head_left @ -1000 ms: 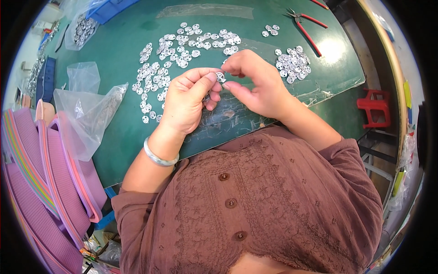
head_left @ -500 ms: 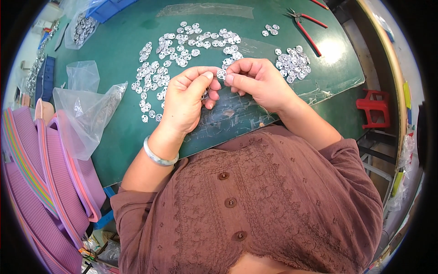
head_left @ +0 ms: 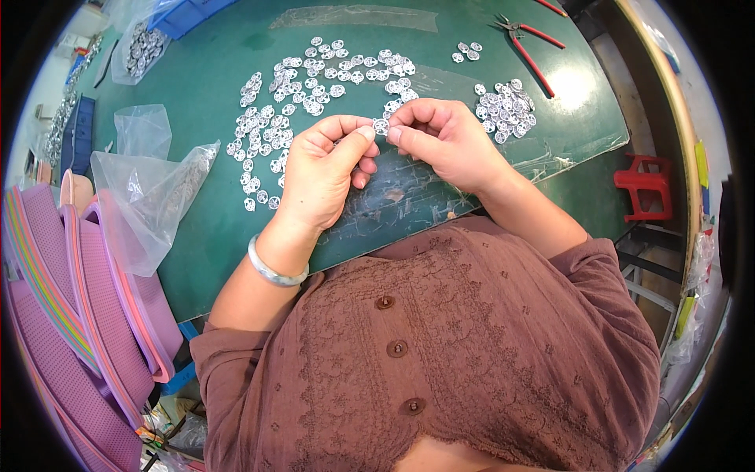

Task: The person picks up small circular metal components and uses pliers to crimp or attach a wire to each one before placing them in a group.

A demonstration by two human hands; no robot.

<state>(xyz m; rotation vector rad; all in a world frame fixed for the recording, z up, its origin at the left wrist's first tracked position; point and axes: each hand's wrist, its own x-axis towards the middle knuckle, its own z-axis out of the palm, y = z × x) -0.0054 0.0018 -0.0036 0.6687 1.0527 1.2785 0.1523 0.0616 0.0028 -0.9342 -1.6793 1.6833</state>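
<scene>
Compared with a second ago, the right hand (head_left: 448, 148) has brought its thumb and forefinger together at the right edge of a silver disc (head_left: 381, 127), where they stood spread before; the left hand (head_left: 322, 173) has barely shifted. Both hands' fingers are now pinched on the disc from opposite sides, which sits between them above the worktop (head_left: 220, 59). Below the hands, a scuffed bare strip runs to the near edge, which slants up rightward to the corner. Loose discs (head_left: 265, 134) crowd the left and far side of the hands, leaving little free surface there. Between the right hand and the disc heap (head_left: 506, 110) is only a narrow gap; beyond the heap, open green reaches the right edge, with red-handled pliers (head_left: 535, 69) lying farther back. Leftward, a clear plastic bag (head_left: 149, 200) takes up room beside purple baskets (head_left: 118, 307).
</scene>
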